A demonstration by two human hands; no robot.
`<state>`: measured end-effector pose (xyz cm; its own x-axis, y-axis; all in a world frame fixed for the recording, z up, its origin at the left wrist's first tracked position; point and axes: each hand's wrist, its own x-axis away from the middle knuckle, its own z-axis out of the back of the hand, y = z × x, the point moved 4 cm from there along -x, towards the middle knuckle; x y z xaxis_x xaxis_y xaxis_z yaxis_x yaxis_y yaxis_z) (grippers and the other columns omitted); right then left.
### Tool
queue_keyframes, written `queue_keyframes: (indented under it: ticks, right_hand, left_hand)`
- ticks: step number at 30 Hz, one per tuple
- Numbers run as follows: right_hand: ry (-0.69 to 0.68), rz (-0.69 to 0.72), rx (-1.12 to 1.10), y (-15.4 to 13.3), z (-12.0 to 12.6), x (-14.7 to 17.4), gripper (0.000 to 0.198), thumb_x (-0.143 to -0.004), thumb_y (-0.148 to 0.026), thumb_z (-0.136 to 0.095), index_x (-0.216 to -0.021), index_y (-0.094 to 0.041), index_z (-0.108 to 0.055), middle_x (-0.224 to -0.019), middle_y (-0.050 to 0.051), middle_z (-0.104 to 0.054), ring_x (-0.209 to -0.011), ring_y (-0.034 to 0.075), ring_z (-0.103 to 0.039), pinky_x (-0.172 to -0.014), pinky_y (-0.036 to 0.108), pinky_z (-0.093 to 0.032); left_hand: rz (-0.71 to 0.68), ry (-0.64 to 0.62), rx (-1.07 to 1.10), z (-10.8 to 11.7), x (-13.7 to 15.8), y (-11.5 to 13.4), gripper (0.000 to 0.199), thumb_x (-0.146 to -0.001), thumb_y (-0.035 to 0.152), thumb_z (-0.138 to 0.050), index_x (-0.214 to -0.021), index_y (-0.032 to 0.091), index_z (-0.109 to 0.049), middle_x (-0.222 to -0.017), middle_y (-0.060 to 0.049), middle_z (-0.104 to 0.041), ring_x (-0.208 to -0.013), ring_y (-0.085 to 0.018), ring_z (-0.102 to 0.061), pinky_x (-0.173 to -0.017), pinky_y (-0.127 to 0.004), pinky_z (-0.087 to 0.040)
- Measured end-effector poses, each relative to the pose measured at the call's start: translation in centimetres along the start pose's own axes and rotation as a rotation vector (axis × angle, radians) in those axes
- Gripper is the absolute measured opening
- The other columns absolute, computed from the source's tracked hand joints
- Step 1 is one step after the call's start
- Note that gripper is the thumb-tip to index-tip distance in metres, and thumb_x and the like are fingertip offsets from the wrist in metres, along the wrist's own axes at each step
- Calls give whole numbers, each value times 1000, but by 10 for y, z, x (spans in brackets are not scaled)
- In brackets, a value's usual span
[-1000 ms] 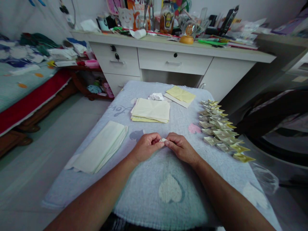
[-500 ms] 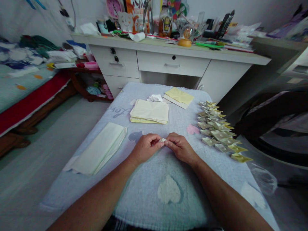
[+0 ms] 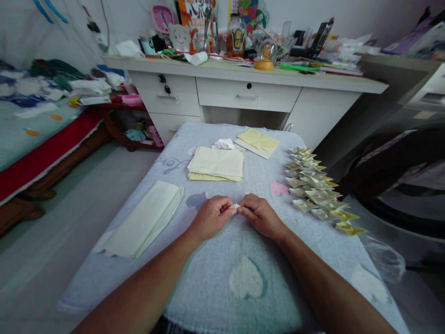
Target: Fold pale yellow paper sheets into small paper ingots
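Observation:
A small piece of folded paper (image 3: 235,206) is pinched between my two hands over the middle of the cloth-covered table. My left hand (image 3: 213,215) grips its left end with thumb and fingers closed. At the other end, my right hand (image 3: 261,214) pinches it the same way; most of the paper is hidden by fingers. Beyond the hands lies a stack of cream paper sheets (image 3: 216,162). Rows of folded paper boats (image 3: 314,185), whitish and yellow, stand to the right. A long folded pile of pale paper (image 3: 144,220) rests on the left.
Behind the stack are a crumpled white tissue (image 3: 223,144) and a yellow sheet (image 3: 259,139) on a whitish one. A white desk (image 3: 248,95) crowded with jars and odds and ends borders the table's far side. A clear plastic bag (image 3: 384,260) hangs by the right edge.
The camera view has shifted slightly. Both hands keep their pinch on the folded paper, with only a tiny change in finger position.

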<state>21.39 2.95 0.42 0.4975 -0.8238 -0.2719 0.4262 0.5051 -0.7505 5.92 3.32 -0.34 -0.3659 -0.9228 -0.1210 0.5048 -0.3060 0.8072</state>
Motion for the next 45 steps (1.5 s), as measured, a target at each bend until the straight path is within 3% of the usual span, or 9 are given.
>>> queue_keyframes:
  ticks: [4,8,14,18,23,27,32,40,45]
  right_hand:
    - [39,0,4,2,-1,1,34,-96,-41,-48,-76,-18,-65,-69,3,-59,-71,15,-53,-68,28,-39]
    - [49,-13,20,8,-3,0,30,-96,-38,-47,-85,-20,-68,-74,3,-62,-77,16,-54,-74,30,-40]
    - [61,-26,278,12,-4,1,20,-91,-35,-57,-98,-25,-73,-92,7,-62,-92,21,-50,-84,37,-36]
    - [60,-49,375,16,-6,3,18,-89,-31,-61,-102,-27,-73,-100,8,-60,-97,23,-46,-85,40,-35]
    - [43,-69,411,18,-6,2,26,-84,-31,-67,-108,-23,-68,-105,9,-59,-98,25,-46,-86,41,-35]
    - [39,-74,404,19,-6,2,32,-80,-33,-71,-109,-20,-65,-106,10,-60,-98,26,-46,-87,42,-36]
    - [67,-83,384,19,-5,2,39,-79,-32,-71,-115,-18,-61,-108,11,-60,-100,27,-47,-88,43,-37]
    - [203,-34,319,14,0,0,18,-87,-22,-60,-105,-20,-64,-97,8,-61,-95,24,-48,-84,39,-39]
    - [209,-2,317,14,-3,-3,14,-89,-20,-58,-99,-22,-67,-91,6,-62,-92,22,-48,-83,37,-38]
  left_hand:
    - [-14,27,4,1,0,1,27,-83,33,-57,-62,17,-51,-61,3,-48,-61,-12,-46,-57,-23,-33]
    - [-21,25,-49,0,-3,-2,24,-84,34,-56,-67,18,-57,-65,1,-55,-67,-14,-50,-61,-25,-35]
    - [-99,13,-186,0,-2,-4,10,-82,28,-62,-83,20,-66,-81,-2,-65,-81,-19,-55,-74,-30,-39]
    - [-110,41,-241,1,-1,-5,17,-80,31,-65,-93,20,-67,-90,-5,-66,-89,-21,-57,-80,-34,-42]
    - [-87,63,-159,4,0,-8,32,-80,33,-65,-109,20,-63,-101,-7,-63,-95,-21,-58,-79,-31,-47]
    - [-102,57,-122,7,0,-9,24,-84,22,-57,-107,19,-66,-99,-6,-62,-92,-19,-59,-80,-30,-48]
    - [-112,66,-109,5,-3,-9,25,-79,20,-64,-103,21,-67,-99,-5,-63,-93,-19,-60,-82,-30,-48]
    - [-146,127,-114,-1,-6,-7,21,-85,22,-59,-105,21,-65,-99,-5,-62,-94,-18,-61,-80,-28,-49]
    - [-159,152,-194,-7,-9,-6,15,-86,21,-58,-98,19,-67,-92,-4,-63,-88,-17,-60,-77,-27,-48]
